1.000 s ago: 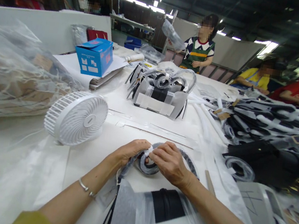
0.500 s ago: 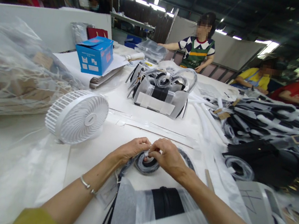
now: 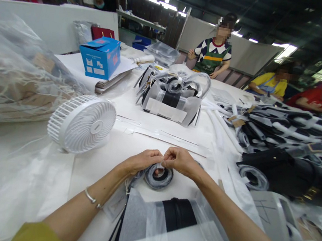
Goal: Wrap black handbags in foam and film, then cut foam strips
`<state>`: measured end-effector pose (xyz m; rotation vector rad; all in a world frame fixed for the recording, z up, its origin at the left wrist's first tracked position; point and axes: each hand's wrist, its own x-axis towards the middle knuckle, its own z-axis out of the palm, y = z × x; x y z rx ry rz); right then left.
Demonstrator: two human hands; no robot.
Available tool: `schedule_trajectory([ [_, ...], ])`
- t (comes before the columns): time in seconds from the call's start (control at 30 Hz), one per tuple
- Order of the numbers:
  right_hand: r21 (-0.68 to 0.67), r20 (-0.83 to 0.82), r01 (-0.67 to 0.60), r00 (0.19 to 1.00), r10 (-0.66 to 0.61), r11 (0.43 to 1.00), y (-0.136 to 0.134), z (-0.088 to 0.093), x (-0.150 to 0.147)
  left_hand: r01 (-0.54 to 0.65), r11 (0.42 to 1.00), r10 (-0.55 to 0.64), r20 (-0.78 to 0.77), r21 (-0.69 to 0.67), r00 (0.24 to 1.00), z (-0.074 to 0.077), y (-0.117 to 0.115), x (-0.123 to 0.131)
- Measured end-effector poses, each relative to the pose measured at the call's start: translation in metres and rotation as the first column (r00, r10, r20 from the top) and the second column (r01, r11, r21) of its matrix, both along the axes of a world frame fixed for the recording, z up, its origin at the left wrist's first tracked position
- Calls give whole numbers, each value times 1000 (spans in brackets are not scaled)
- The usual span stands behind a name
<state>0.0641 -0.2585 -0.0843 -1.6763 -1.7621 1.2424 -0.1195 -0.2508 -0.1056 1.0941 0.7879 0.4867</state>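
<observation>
A coiled black strap point(image 3: 157, 184) wrapped in clear film stands on the table in front of me. My left hand point(image 3: 144, 162) is closed on the coil's upper left edge, with a fingertip showing inside its ring. My right hand point(image 3: 181, 162) pinches at the coil's top, beside a small white band. What exactly lies between those fingertips is too small to make out. Closer to me lies a black bag point(image 3: 179, 214) covered in grey and white sheets and clear film. The strap's far end passes behind my right wrist and is partly hidden.
A white fan point(image 3: 82, 124) stands to the left, near a blue box point(image 3: 100, 58) and a large plastic sack point(image 3: 18, 73). Another wrapped bag point(image 3: 168, 104) sits farther back. Wrapped straps and bags point(image 3: 294, 129) are piled on the right. A co-worker point(image 3: 213, 55) stands across the table.
My right hand has drawn its fingers up slightly at the coil's top, and its wrist has shifted a little. My left hand keeps its hold. The co-worker's arm has pulled back from the plastic stack.
</observation>
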Motion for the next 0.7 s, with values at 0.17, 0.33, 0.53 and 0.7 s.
schedule_trajectory([
  [0.17,28,-71,-5,997,7,1000,-8,0,3,-14,1000,14,-4,-2,1000,-6,1,0],
  [0.33,31,-97,-19,995,22,999,-10,1,4,-5,1000,5,18,-5,1000,-8,1,0],
  [0.53,-14,-90,-23,996,22,1000,-6,1,4,-26,999,26,32,-21,999,-9,1,2],
  [0.7,22,-96,60,994,-58,998,-7,2,4,-55,997,56,24,-48,998,-10,4,1],
])
